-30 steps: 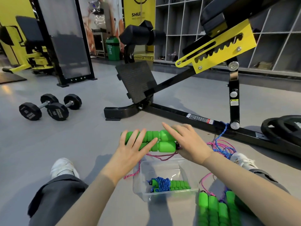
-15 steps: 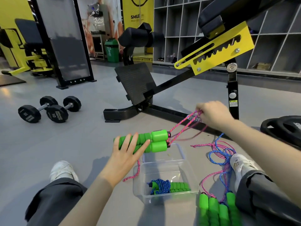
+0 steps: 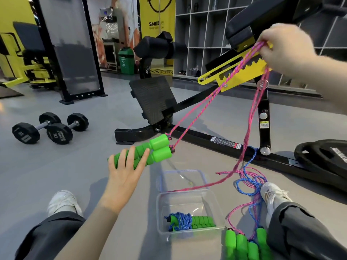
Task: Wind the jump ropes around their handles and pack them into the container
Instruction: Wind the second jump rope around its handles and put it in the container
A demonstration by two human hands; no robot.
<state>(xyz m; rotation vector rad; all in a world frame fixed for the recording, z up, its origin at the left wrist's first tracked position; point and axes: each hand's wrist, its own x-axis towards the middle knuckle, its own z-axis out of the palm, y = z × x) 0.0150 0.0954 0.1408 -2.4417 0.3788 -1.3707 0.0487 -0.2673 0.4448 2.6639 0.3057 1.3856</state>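
My left hand (image 3: 126, 172) grips a pair of green foam handles (image 3: 159, 149) held side by side above the floor. A pink rope (image 3: 197, 113) runs taut from the handles up to my right hand (image 3: 283, 48), which pinches it high at the upper right. The rope's slack drops from that hand to the floor and trails across the clear plastic container (image 3: 187, 231). Inside the container lies a wound jump rope (image 3: 187, 221) with blue cord round green handles. Several more green handles (image 3: 246, 244) with tangled pink and blue ropes (image 3: 249, 182) lie right of the container.
A black and yellow weight bench (image 3: 221, 139) stands just beyond my hands. The container's clear lid (image 3: 182, 178) lies behind it. Two dumbbells (image 3: 50, 130) sit at left, weight plates (image 3: 323, 162) at right. My legs and white shoes flank the container.
My right hand has gone from beside the handles to high at the upper right, pulling the pink rope out taut. My left hand has lifted the handles slightly and kept its hold.
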